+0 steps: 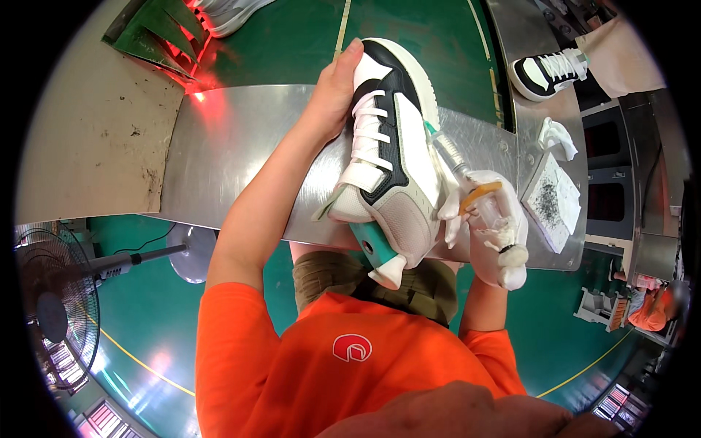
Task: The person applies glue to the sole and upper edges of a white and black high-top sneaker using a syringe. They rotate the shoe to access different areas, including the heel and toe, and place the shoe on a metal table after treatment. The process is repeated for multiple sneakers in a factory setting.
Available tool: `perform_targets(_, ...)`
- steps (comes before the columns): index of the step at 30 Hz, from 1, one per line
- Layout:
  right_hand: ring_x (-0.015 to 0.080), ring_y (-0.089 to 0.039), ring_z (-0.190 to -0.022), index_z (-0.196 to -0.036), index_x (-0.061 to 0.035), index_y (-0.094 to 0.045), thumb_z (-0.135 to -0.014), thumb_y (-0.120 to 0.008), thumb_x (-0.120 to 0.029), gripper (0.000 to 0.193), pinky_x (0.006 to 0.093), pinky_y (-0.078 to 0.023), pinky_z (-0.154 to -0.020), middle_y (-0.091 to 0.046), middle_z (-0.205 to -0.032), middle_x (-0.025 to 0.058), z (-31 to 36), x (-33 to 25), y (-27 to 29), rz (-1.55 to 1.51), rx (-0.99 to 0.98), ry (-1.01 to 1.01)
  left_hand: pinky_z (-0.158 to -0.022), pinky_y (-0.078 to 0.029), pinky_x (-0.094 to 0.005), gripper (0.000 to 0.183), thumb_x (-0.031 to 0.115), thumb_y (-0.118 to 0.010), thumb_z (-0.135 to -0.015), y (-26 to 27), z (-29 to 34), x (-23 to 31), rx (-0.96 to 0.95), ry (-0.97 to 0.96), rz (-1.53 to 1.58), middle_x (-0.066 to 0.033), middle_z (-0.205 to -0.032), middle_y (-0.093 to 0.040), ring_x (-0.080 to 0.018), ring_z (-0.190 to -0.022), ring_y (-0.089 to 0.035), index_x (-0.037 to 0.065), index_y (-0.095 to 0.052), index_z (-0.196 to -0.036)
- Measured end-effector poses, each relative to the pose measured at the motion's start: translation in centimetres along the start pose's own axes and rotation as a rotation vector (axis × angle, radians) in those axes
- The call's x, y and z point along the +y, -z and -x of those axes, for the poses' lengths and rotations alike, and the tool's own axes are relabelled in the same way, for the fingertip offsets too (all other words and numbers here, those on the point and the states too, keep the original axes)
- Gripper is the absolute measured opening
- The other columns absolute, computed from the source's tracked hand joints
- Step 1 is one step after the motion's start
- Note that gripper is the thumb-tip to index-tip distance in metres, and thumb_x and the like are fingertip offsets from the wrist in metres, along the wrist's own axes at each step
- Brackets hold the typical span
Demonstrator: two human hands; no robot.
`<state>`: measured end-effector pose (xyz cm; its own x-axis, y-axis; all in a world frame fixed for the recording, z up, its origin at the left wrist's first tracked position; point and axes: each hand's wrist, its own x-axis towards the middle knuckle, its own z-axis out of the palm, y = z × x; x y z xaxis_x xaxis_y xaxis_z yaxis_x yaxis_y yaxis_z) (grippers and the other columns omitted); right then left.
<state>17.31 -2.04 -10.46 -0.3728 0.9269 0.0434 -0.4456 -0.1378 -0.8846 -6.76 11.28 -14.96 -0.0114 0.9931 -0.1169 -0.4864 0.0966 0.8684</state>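
A white, black and grey sneaker (pixel 420 201) with white laces is held over the metal table, its toe pointing away from me. A teal shoe last (pixel 374 244) shows at its heel opening. My bare left hand (pixel 337 91) is closed round the left side of the toe. In a white glove, my right hand (pixel 500 230) is closed on a clear syringe (pixel 451 152) with a green tip. That tip meets or nearly meets the sneaker's right side, near the sole edge; I cannot tell which. A yellow-brown band (pixel 480 197) lies across the gloved fingers.
Beneath the sneaker is a metal table (pixel 226 160), with a green conveyor belt (pixel 456 58) beyond. At the right lie a black-speckled white pad (pixel 553 201) and a crumpled cloth (pixel 557 139). Another sneaker (pixel 548 74) stands at the far right. A fan (pixel 55 314) stands at left.
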Motion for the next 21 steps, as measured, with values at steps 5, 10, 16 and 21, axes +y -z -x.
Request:
perform_targets(5, 0.0182, -0.06, -0.072, -0.129, 0.0109, -0.044, -0.044, -0.087, -0.039, 0.107, 0.0251, -0.048, -0.064, -0.064, -0.102, 0.0225, 0.1, -0.3, 0.0, 0.043, 0.023, -0.029, -0.08, -0.051, -0.0299, 0.055, 0.049, -0.053, -0.095, 0.0, -0.2, 0.0, 0.021, -0.011, -0.014, -0.0094, -0.102, -0.065, -0.0164, -0.09, -0.062, -0.002, -0.059, -0.113)
perform_targets(10, 0.0178, -0.059, -0.073, -0.128, 0.0109, -0.045, -0.045, -0.087, -0.039, 0.105, 0.0246, -0.048, -0.064, -0.064, -0.102, 0.0221, 0.0, 0.1, 0.3, 0.07, -0.014, 0.007, -0.081, -0.05, -0.0301, 0.054, 0.048, -0.052, -0.096, 0.1, -0.4, -0.2, 0.022, 0.001, -0.002, -0.0095, -0.103, -0.065, -0.0167, -0.091, -0.061, -0.002, -0.059, -0.114)
perform_targets(16, 0.0236, -0.061, -0.082, -0.129, 0.0087, -0.042, -0.052, -0.084, -0.036, 0.098, 0.0317, -0.051, -0.075, -0.06, -0.101, 0.0194, -0.2, -0.3, 0.3, -0.004, -0.089, 0.126, -0.083, -0.05, -0.0304, 0.055, 0.049, -0.053, -0.096, 0.0, -0.1, 0.1, 0.023, 0.021, 0.005, -0.0095, -0.105, -0.065, -0.0168, -0.093, -0.061, -0.002, -0.059, -0.115)
perform_targets(21, 0.0274, -0.058, -0.105, -0.136, 0.0018, -0.036, -0.058, -0.072, -0.013, 0.087, 0.037, -0.047, -0.095, -0.052, -0.114, 0.0146, -2.5, -0.7, -1.6, 0.252, 0.061, 0.343, -0.085, -0.05, -0.0311, 0.056, 0.05, -0.051, -0.096, -0.1, 0.0, 0.4, 0.019, 0.014, -0.008, -0.0101, -0.107, -0.064, -0.0172, -0.096, -0.061, -0.002, -0.058, -0.117)
